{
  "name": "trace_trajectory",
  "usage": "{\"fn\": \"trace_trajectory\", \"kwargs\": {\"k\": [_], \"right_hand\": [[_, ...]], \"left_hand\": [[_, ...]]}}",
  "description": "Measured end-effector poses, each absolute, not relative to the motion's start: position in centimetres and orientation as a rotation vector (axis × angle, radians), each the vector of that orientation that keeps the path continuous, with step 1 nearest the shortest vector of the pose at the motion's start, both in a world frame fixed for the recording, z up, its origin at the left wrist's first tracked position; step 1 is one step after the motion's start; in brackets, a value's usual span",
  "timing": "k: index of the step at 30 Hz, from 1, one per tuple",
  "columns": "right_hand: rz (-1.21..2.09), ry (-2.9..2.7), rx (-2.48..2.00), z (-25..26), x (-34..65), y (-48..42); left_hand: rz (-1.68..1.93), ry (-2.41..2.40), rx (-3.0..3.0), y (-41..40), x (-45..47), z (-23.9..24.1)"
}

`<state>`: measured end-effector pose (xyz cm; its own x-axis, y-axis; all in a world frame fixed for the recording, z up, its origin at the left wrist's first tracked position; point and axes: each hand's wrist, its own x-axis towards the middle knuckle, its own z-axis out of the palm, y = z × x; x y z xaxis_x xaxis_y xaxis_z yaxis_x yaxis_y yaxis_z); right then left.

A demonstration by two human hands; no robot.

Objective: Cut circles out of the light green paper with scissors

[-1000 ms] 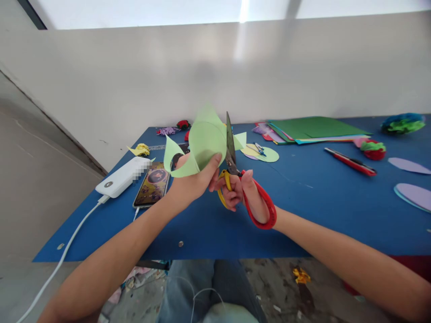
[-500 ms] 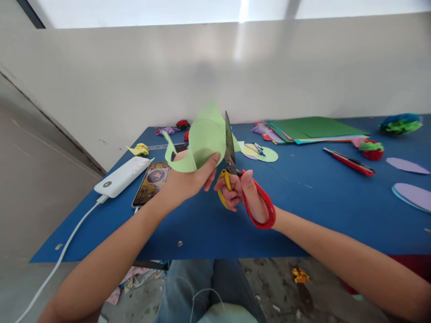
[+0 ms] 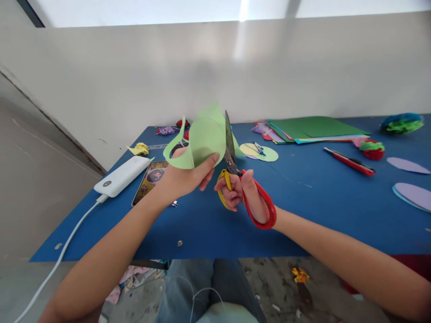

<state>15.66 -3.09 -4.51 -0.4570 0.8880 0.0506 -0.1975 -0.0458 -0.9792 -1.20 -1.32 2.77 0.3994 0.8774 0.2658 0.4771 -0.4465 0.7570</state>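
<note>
My left hand [image 3: 190,176] pinches a sheet of light green paper [image 3: 209,134] between thumb and fingers, above the blue table. A curved, partly cut strip of that paper loops out over the back of the hand on the left. Scissors [image 3: 230,157] with one yellow and one red handle are in my right hand [image 3: 237,190], its fingers in the yellow loop and its thumb through the red one. The blades point up along the paper's right edge, with some green paper showing behind them. Whether the blades are fully closed I cannot tell.
On the left lie a white power bank [image 3: 123,176] with a cable and a phone [image 3: 150,179]. Stacked coloured paper [image 3: 316,128], a red cutter knife [image 3: 350,161], cut paper ovals [image 3: 414,195] and a crepe-paper ball [image 3: 400,123] are on the right. Paper circles [image 3: 267,154] lie behind the scissors.
The green paper has turned slightly in my left hand, and its loose strip has swung upward. My left hand has shifted a little; my right hand and the scissors stay nearly in place.
</note>
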Motion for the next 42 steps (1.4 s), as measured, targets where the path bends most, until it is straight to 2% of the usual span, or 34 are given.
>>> {"fn": "trace_trajectory", "kwargs": {"k": [28, 42], "right_hand": [[1.613, -1.386, -0.771, -4.3, 15.6, -3.2], [1.579, -1.441, -0.68, -5.1, 15.7, -3.2]], "left_hand": [[0.677, 1.259, 2.157, -1.7, -2.4, 3.6], [0.712, 1.243, 2.034, -1.7, -2.6, 3.3]]}}
